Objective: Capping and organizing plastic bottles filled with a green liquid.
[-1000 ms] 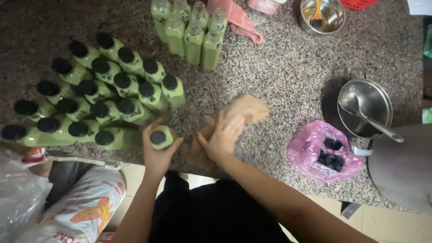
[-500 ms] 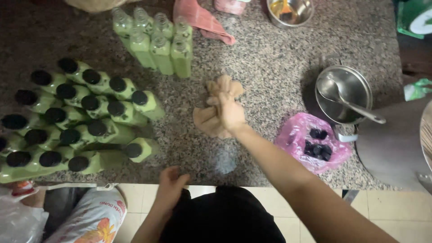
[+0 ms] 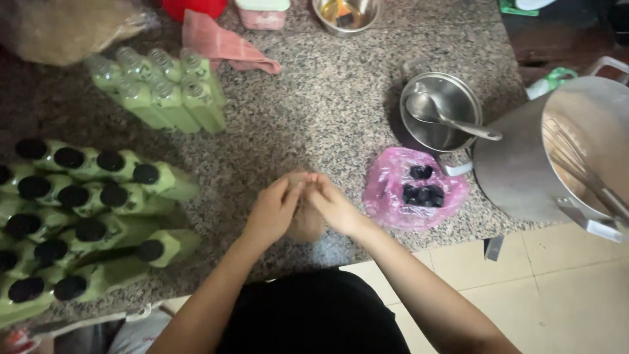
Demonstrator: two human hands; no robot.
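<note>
Both hands meet over a tan crumpled cloth (image 3: pixel 305 223) just left of the pink bag of caps (image 3: pixel 415 190): left hand (image 3: pixel 274 211) and right hand (image 3: pixel 334 206) seemingly pinch its top, equally near.

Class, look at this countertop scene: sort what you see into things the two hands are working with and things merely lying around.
In hand:
- left hand
- right hand
- crumpled brown cloth, between both hands

Lying about:
- green bottles with black caps
- uncapped green bottles
- pink plastic bag of black caps
- small steel pot with ladle
- large steel pot with whisk
- pink cloth
</note>
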